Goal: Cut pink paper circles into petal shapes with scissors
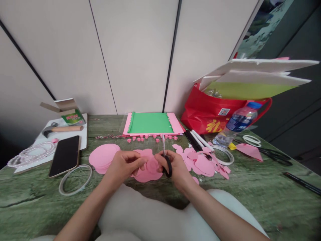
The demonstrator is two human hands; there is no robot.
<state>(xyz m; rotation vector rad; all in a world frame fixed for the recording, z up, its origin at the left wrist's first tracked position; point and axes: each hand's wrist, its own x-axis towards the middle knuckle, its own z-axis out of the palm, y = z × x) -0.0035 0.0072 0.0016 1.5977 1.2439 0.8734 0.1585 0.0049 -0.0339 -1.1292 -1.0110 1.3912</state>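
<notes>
While the fingers of our left hand (125, 163) pinch nearly closed on one edge of a pink paper piece (152, 164), those of our right hand (177, 166) are curled in at its other side, with scissors (170, 167) hooked in them, blades pointing away from us. The piece sits between both hands, just above a pile of pink paper flowers (144, 176) on the worktop (35, 201); whether it touches them we cannot tell. To our left we see a stack of pink circles (102, 156), then a tape roll (63, 190) and a phone (65, 155). Pink scraps (204, 165) lie just beyond our right hand. Farther out, small pink buds (146, 137) line up before a green sheet (151, 123), with a red bag (200, 112) to the right.
</notes>
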